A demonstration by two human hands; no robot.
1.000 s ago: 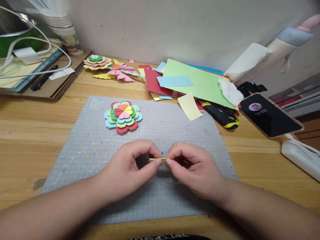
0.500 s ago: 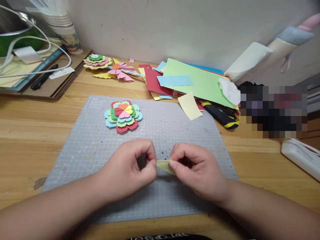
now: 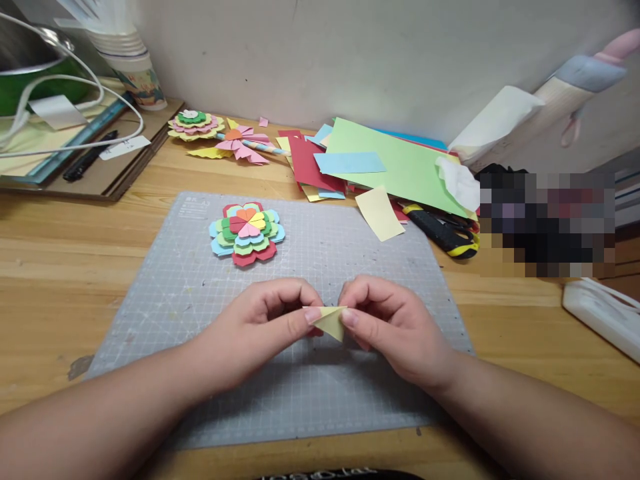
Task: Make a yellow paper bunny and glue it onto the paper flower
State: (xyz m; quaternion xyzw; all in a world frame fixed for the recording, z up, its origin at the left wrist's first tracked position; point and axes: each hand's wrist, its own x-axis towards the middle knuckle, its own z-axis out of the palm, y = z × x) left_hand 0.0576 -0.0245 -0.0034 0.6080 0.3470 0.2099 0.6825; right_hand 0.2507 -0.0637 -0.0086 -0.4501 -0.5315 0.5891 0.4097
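Observation:
A small piece of pale yellow paper (image 3: 332,323), folded to a downward point, is pinched between both hands above the grey cutting mat (image 3: 165,373). My left hand (image 3: 280,313) grips its left end with the thumb on the near face. At the right end, my right hand (image 3: 387,320) holds it between thumb and curled fingers. The fingertips behind the paper are partly hidden. Beyond my left hand lies a layered paper flower (image 3: 247,233) in red, blue, green, orange, yellow and pink. A loose pale yellow paper sheet (image 3: 380,213) rests on the mat's far right part.
Coloured paper sheets (image 3: 400,177) are piled at the back, beside a black and yellow utility knife (image 3: 443,233). Another paper flower (image 3: 195,125) lies back left. Paper cups (image 3: 137,77) and a pen (image 3: 90,157) stand or lie at left; a white power strip (image 3: 603,317) is at right.
The yellow paper has risen slightly and turned, so more of its folded face shows. My left thumb now lies flat across it, and both hands are a little higher.

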